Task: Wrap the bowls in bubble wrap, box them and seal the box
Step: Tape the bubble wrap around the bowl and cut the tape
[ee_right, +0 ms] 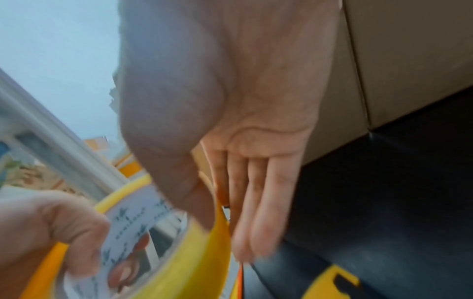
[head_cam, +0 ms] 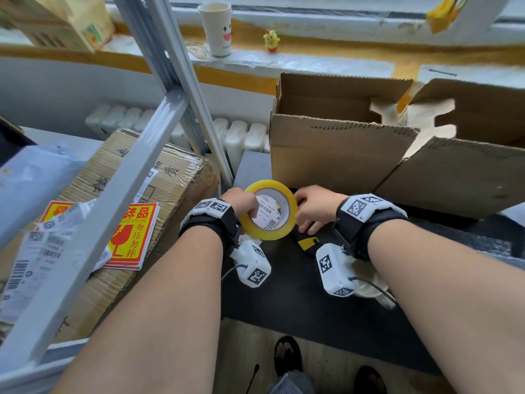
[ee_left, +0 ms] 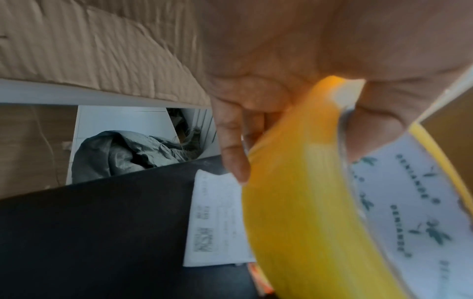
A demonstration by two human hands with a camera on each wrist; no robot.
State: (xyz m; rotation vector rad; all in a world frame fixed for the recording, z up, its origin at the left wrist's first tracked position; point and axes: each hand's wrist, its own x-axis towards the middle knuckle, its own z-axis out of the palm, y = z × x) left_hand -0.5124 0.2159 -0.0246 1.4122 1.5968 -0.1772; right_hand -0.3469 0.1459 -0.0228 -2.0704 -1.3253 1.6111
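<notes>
From the head camera, the left hand [head_cam: 241, 201] grips a yellow roll of packing tape [head_cam: 268, 214], its fingers hooked through the white paper-lined core. The roll is raised above the black table top [head_cam: 287, 297], tilted on edge, its open hole facing up and toward the camera. The right hand [head_cam: 314, 209] is at the roll's right rim, thumb and fingers closing on the edge. Just behind stands the open brown corrugated cardboard box [head_cam: 335, 155], flaps up, its inside hidden. At the left, red and yellow fragile stickers [head_cam: 132, 237] reading "HANDLE WITH CARE" lie on a film-wrapped carton [head_cam: 113, 177]. A white paper cup with a smiling face [head_cam: 217, 28] and a small yellow chick figure [head_cam: 271, 39] sit on the window sill.

The left wrist camera shows the roll's broad yellow outer face running away from the palm, fingers [ee_left: 230, 141] curled round it; the core's green print is too blurred to read. A white printed label sheet [ee_left: 217, 218] lies on the table.

From the right wrist, the thumb [ee_right: 194, 192] presses the roll's yellow band against nearly straight fingers, a pinch.
</notes>
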